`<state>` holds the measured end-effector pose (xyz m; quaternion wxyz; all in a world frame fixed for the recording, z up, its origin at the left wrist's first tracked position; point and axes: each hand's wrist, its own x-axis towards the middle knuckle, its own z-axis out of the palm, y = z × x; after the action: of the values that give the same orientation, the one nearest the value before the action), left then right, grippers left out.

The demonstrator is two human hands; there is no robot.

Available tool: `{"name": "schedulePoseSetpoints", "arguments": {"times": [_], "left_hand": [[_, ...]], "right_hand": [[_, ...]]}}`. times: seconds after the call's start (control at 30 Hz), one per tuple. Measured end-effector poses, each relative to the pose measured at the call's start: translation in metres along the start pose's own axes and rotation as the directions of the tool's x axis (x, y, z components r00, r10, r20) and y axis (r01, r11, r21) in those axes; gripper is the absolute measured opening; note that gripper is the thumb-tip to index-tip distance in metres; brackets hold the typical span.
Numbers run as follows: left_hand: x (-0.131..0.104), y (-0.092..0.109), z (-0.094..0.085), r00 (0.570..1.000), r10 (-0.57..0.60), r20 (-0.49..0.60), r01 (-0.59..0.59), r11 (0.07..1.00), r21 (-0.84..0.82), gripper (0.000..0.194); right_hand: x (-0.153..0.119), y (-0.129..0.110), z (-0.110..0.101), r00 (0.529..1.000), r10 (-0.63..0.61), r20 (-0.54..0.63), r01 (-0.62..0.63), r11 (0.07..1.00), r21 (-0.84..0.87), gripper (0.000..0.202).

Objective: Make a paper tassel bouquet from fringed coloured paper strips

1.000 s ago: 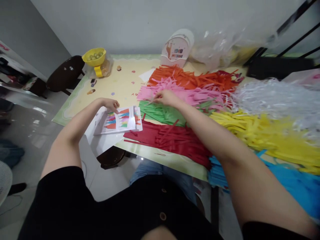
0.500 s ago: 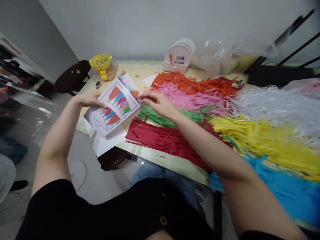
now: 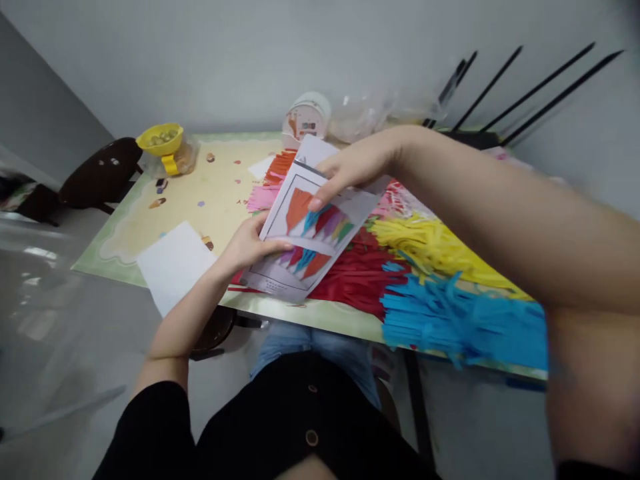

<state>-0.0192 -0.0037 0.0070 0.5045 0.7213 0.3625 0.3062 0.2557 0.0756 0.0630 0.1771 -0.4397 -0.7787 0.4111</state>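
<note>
Over the tissue strips I hold a printed sheet [image 3: 280, 270], tilted, showing rows of coloured tassels inside a dark frame. My left hand [image 3: 250, 243] grips its left edge, thumb on the front and fingers behind. At the upper edge, my right hand [image 3: 357, 167] has its thumb pressed on the printed face; its other fingers are mostly hidden. Beneath and beside the sheet lie fringed strips in dark red [image 3: 350, 277], pink [image 3: 263, 198] and orange-red [image 3: 280, 167]. A blank white paper [image 3: 175, 263] rests at the table's front left, near my left forearm.
Yellow [image 3: 440, 250] and blue [image 3: 465, 317] fringed strips spread along the right of the patterned table [image 3: 215, 193]. At the back stand a yellow bowl [image 3: 163, 140] of round green items and a white tub [image 3: 310, 117]. Black bars [image 3: 500, 87] rise behind, and a dark stool [image 3: 103, 173] stands left.
The printed sheet has moved right, off the blank paper and over the strips. My right hand has gone from its right edge to its upper edge. My view has shifted.
</note>
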Motion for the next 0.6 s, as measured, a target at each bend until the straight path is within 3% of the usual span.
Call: {"name": "schedulePoseSetpoints", "arguments": {"times": [0.1,0.17,0.23,0.3,0.33,0.4,0.43,0.47,0.53,0.6], "left_hand": [[0.001,-0.001,0.030,0.996,-0.074,0.052,0.078,0.994,-0.080,0.047],[0.004,-0.004,0.043,0.995,-0.090,0.033,0.094,0.987,-0.133,0.044],[0.008,-0.006,0.050,0.994,-0.084,-0.067,0.071,0.983,-0.168,0.046],[0.015,-0.009,0.053,0.978,-0.080,-0.193,0.047,0.984,-0.170,0.048],[0.019,-0.010,0.054,0.965,-0.073,-0.251,0.031,0.985,-0.170,0.050],[0.029,-0.011,0.057,0.938,-0.038,-0.345,-0.026,0.984,-0.178,0.053],[0.034,-0.011,0.060,0.925,-0.012,-0.380,-0.061,0.982,-0.180,0.056],[0.041,-0.010,0.064,0.913,0.016,-0.407,-0.096,0.979,-0.178,0.059],[0.054,-0.010,0.071,0.902,0.068,-0.426,-0.144,0.978,-0.150,0.065],[0.067,-0.011,0.078,0.910,0.105,-0.402,-0.163,0.980,-0.112,0.071]], "right_hand": [[-0.026,-0.008,0.003,0.985,0.089,-0.148,-0.096,0.995,-0.038,0.055],[-0.047,-0.023,-0.001,0.977,0.062,-0.206,-0.082,0.993,-0.089,0.048],[-0.073,-0.043,-0.009,0.979,-0.023,-0.202,-0.017,0.981,-0.193,0.042],[-0.100,-0.057,-0.014,0.933,-0.156,-0.324,0.050,0.949,-0.312,0.042],[-0.111,-0.059,-0.012,0.829,-0.254,-0.499,0.077,0.934,-0.348,0.045],[-0.126,-0.047,0.002,0.502,-0.349,-0.791,0.089,0.931,-0.354,0.064],[-0.127,-0.033,0.014,0.448,-0.299,-0.843,0.134,0.954,-0.268,0.077],[-0.126,-0.017,0.027,0.477,-0.206,-0.855,0.206,0.971,-0.118,0.090],[-0.115,0.019,0.053,0.651,-0.040,-0.758,0.209,0.969,0.129,0.110],[-0.104,0.048,0.071,0.687,0.044,-0.725,0.176,0.958,0.225,0.112]]}}
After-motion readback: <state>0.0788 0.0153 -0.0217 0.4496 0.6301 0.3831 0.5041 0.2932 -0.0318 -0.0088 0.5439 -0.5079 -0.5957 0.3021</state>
